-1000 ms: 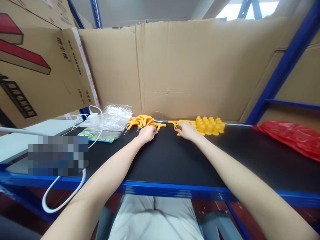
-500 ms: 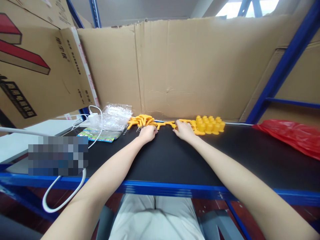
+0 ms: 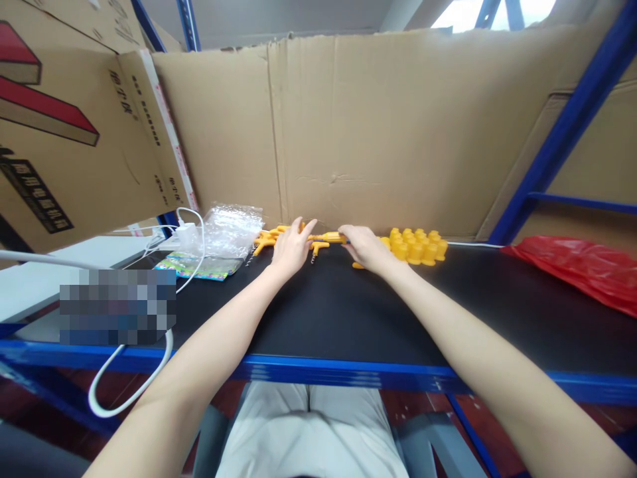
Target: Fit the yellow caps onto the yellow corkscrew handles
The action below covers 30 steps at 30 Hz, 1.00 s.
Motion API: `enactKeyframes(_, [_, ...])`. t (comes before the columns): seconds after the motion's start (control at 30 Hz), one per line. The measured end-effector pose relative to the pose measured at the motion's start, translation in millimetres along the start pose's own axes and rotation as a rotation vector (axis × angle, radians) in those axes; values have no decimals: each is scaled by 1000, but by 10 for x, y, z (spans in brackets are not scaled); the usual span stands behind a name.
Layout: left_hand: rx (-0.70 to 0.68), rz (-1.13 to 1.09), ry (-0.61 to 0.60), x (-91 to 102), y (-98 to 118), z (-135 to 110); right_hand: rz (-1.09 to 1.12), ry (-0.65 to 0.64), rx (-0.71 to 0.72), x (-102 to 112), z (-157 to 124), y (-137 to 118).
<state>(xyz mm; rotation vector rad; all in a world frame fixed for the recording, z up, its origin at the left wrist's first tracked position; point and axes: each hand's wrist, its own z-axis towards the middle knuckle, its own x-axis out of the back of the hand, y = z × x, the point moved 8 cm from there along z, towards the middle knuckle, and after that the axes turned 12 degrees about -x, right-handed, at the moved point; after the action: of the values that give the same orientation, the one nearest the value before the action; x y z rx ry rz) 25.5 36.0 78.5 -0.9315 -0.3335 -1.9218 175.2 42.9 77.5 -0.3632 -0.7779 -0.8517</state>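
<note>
At the back of a black shelf top (image 3: 348, 312), a pile of orange Y-shaped plastic pieces (image 3: 266, 240) with small metal screws lies by the cardboard wall. My left hand (image 3: 291, 249) rests over that pile with its fingers stretched forward. My right hand (image 3: 365, 247) pinches one end of an orange piece (image 3: 328, 237) held level between the two hands; the left fingertips touch its other end. A cluster of yellow cup-shaped caps (image 3: 418, 247) stands just right of my right hand.
A clear plastic bag (image 3: 229, 231) and a colourful card (image 3: 196, 267) lie at the left with a white charger and cable (image 3: 186, 234). A red plastic bag (image 3: 582, 272) lies at the right. Cardboard (image 3: 373, 133) walls the back. Blue shelf posts (image 3: 562, 133) stand at the right.
My left hand opened from a loose fist and lifted its fingers over the pile. My right hand shifted left and raised an orange piece between the two hands.
</note>
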Motion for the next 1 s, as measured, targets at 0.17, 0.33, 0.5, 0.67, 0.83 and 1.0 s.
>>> enactKeyframes(0.17, [95, -28, -108, -87, -168, -39, 45, 43, 77, 50, 5, -67])
enactKeyframes(0.33, [144, -28, -170, -91, -193, -29, 10, 66, 56, 94, -3, -69])
enactKeyframes(0.5, [119, -10, -116, -14, -127, -9, -106, 79, -40, 123, -19, -136])
enactKeyframes(0.67, [56, 21, -101, 14, -52, 6, -178, 79, -107, 132, -7, -196])
enactKeyframes(0.83, [-6, 55, -116, 13, 61, 20, -240, -1, -111, 67, 5, -223])
enactKeyframes(1.0, [-25, 49, -134, -2, 123, 24, -307, -99, -143, 19, 16, -228])
